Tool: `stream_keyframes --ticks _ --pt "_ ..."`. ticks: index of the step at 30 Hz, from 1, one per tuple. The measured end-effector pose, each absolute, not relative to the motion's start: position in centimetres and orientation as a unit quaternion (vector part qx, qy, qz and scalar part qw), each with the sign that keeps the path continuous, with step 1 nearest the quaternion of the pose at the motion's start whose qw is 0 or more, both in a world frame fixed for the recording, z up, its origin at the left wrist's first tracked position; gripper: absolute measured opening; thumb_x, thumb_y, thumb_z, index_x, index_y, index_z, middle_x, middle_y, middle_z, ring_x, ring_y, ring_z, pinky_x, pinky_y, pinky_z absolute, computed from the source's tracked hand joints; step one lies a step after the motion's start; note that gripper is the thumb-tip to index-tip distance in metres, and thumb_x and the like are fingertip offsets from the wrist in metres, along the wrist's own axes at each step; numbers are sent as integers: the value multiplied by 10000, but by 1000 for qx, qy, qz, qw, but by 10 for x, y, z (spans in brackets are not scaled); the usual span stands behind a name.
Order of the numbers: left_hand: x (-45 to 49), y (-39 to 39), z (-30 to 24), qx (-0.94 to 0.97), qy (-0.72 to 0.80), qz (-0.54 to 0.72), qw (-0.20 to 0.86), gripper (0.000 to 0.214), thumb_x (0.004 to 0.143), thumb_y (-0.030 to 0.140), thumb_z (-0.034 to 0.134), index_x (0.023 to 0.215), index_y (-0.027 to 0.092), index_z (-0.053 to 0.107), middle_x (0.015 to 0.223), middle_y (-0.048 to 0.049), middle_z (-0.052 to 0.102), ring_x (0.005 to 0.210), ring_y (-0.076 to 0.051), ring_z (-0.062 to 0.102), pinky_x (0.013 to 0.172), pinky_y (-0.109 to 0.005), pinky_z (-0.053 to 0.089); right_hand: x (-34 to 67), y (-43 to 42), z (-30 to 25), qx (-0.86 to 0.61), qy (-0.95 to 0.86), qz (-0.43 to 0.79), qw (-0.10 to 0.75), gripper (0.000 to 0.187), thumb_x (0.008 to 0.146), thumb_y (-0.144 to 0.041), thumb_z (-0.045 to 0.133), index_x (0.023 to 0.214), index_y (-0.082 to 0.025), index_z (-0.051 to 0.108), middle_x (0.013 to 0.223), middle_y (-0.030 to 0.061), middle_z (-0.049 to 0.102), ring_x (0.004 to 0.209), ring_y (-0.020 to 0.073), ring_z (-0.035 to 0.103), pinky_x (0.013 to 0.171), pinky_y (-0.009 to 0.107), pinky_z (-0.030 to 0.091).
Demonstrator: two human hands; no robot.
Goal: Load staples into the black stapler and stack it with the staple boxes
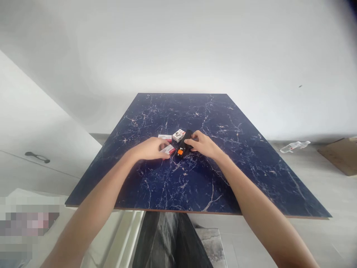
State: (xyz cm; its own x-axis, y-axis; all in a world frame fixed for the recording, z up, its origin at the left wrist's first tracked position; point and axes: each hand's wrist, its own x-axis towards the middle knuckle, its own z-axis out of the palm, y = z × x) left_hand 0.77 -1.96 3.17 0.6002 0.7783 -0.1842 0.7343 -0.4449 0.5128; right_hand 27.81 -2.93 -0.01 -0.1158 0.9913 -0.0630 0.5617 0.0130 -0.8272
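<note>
My left hand is closed around a small red-and-white box near the middle of the table. Just behind it lies a second red-and-white box, partly covered by my fingers. A white box with a dark picture on it sits to the right of that one. On the right, my right hand has its thumb and fingers around a long black object with an orange label. Its exact kind is hard to make out, and my fingers hide part of its far end.
The table has a dark blue marbled top and stands against a white wall. On the floor to the right lie a clear plastic bottle and a cardboard box. A white cabinet with a dark handle is at left.
</note>
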Motion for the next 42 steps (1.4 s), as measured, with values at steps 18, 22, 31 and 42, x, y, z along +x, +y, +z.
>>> stream_keyframes --ticks 18,22,31,42 --pt "-16 -1 17 869 435 84 223 611 826 563 692 1359 277 610 1191 -93 662 1032 -287 642 884 -403 501 282 -29 0 -528 -671 451 258 294 844 -469 686 926 -207 581 887 28 687 797 173 660 737 313 571" --pt "-18 0 19 893 367 91 245 763 772 503 759 1472 336 504 1484 -71 511 1361 -331 455 1087 -453 395 283 -31 2 -523 -683 444 252 309 853 -496 676 914 -209 580 879 25 691 797 179 657 739 320 565" --pt "-1 -18 33 895 342 101 268 738 745 471 796 1418 322 534 1394 -74 564 1271 -316 514 1025 -460 439 284 -32 3 -520 -693 435 246 325 863 -524 664 919 -216 577 858 28 689 782 194 654 735 342 559" --pt "19 -22 9 872 390 133 266 876 717 435 825 1497 311 446 1338 -116 595 1174 -336 597 948 -450 486 281 -33 6 -526 -682 438 256 293 867 -485 665 911 -215 560 855 17 700 780 185 660 756 341 568"
